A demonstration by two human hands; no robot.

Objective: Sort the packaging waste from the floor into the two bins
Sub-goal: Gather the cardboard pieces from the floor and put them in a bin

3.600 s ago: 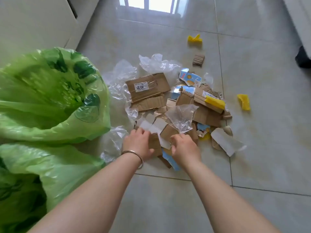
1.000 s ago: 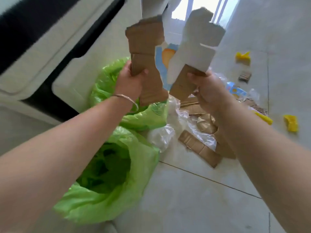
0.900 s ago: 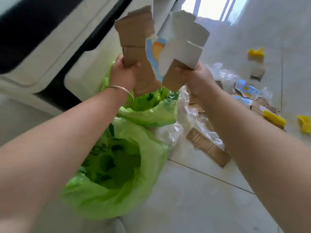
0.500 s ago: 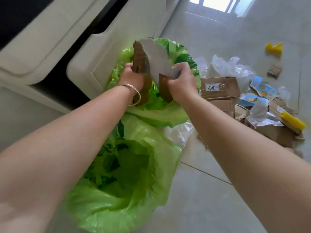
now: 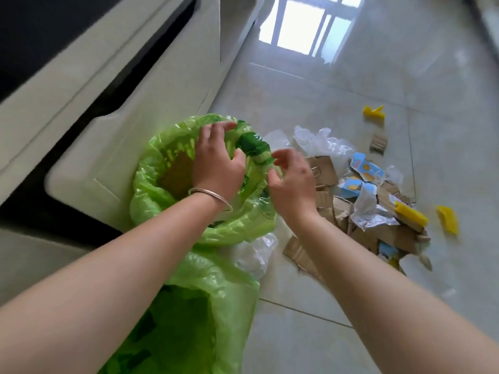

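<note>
On the pale tiled floor (image 5: 310, 333) beside a white cabinet, both hands have let go of the cardboard handful: the left hand (image 5: 216, 168) and right hand (image 5: 293, 182) hover empty, fingers loosely spread, over the far green-bagged bin (image 5: 151, 168), where brown cardboard (image 5: 176, 175) now lies. The near green-bagged bin (image 5: 205, 306) sits below the wrists. Right of the hands, the heap of cardboard scraps, clear film and yellow pieces (image 5: 378, 211) still waits.

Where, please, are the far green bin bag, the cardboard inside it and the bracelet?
far green bin bag (image 5: 151, 168): head view, on its left rim.
cardboard (image 5: 176, 172): head view, on its brown face inside the bag.
bracelet (image 5: 213, 195): head view, on the band across the wrist.
</note>
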